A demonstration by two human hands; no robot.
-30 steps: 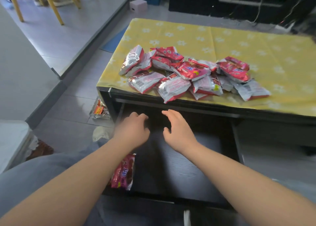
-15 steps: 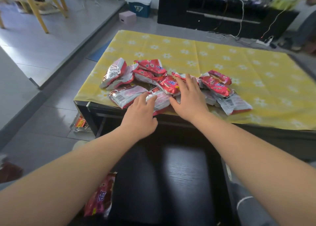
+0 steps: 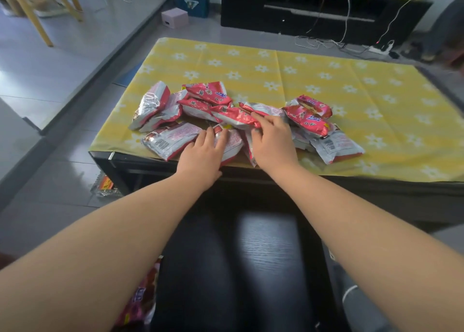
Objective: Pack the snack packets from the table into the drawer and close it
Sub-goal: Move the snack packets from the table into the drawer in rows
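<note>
Several red and silver snack packets (image 3: 209, 94) lie in a heap near the front edge of the table (image 3: 326, 80), which has a yellow flowered cloth. My left hand (image 3: 203, 156) rests flat on a silver-backed packet (image 3: 170, 139), fingers apart. My right hand (image 3: 273, 143) curls its fingers over a long red packet (image 3: 236, 117) in the middle of the heap. Below the table front, the black drawer (image 3: 266, 251) stands pulled out toward me. One red packet (image 3: 140, 299) lies by the drawer's left side; whether it is inside I cannot tell.
More packets (image 3: 311, 119) sit to the right of my right hand. A snack wrapper (image 3: 105, 184) lies on the floor under the table's left corner. A black TV cabinet (image 3: 313, 12) with cables stands behind, wooden chair legs (image 3: 32, 15) at far left.
Both hands rose from over the open drawer onto the packet heap. The right hand's fingers have since curled onto the long red packet.
</note>
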